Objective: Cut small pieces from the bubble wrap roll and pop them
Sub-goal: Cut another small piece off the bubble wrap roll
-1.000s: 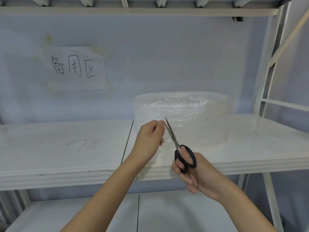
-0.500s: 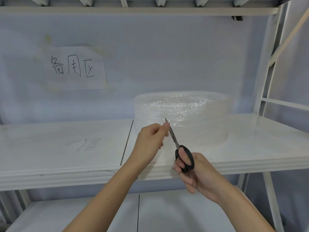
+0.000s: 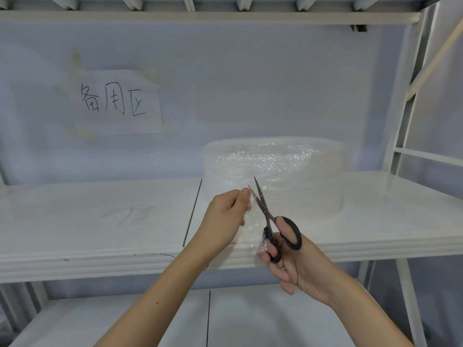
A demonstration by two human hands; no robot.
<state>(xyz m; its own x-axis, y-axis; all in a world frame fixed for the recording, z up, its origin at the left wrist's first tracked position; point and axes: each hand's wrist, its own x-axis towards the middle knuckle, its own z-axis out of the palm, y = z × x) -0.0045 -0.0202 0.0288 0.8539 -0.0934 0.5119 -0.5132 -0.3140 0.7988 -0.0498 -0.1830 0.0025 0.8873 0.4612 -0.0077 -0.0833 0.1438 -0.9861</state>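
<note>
A wide roll of clear bubble wrap [image 3: 288, 171] stands on the white shelf [image 3: 100, 236], right of centre. A loose sheet of bubble wrap [image 3: 253, 226] runs from the roll toward me. My left hand [image 3: 225, 219] pinches the sheet's upper edge between thumb and fingers. My right hand [image 3: 288, 261] grips black-handled scissors [image 3: 273, 221], whose blades stand apart just right of my left fingertips, against the sheet. A crumpled bit of wrap shows under my right fingers.
A few small clear pieces of bubble wrap [image 3: 132, 214] lie on the shelf to the left. A paper sign [image 3: 115, 101] with handwriting hangs on the back wall. White rack posts [image 3: 406, 116] rise at the right, and a lower shelf [image 3: 225, 319] sits below.
The scissor blades, closed half a second ago, now stand apart. My right hand has dropped slightly and my left hand still pinches the sheet.
</note>
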